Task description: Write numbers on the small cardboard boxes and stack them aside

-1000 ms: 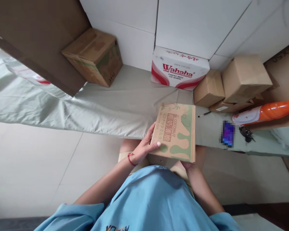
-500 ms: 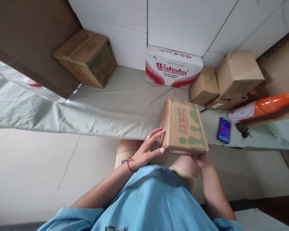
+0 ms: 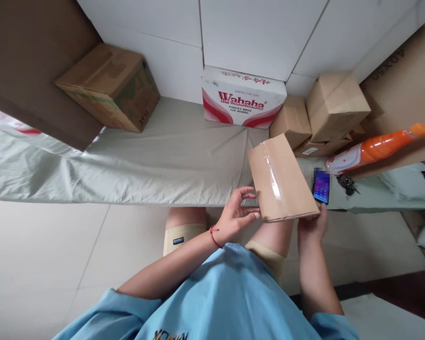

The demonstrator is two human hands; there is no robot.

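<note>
Pictured in a light-blue shirt and cream shorts, with a red cord bracelet on the left wrist. Supports a cardboard carton at its near right corner with the right hand, gripping from below, over the right thigh and by the front edge of a cloth-covered bench, with a tilted, clear-taped face in view. Holds the left hand half curled, with thumb and fingers parted, at the carton's near left edge, too close to tell whether touching. Shown past the right hand, with a lit smartphone and an orange bottle on the bench. Backed by a white-and-red Wahaha water box against a white wall, between a brown box at left and stacked small cartons at right.
</note>
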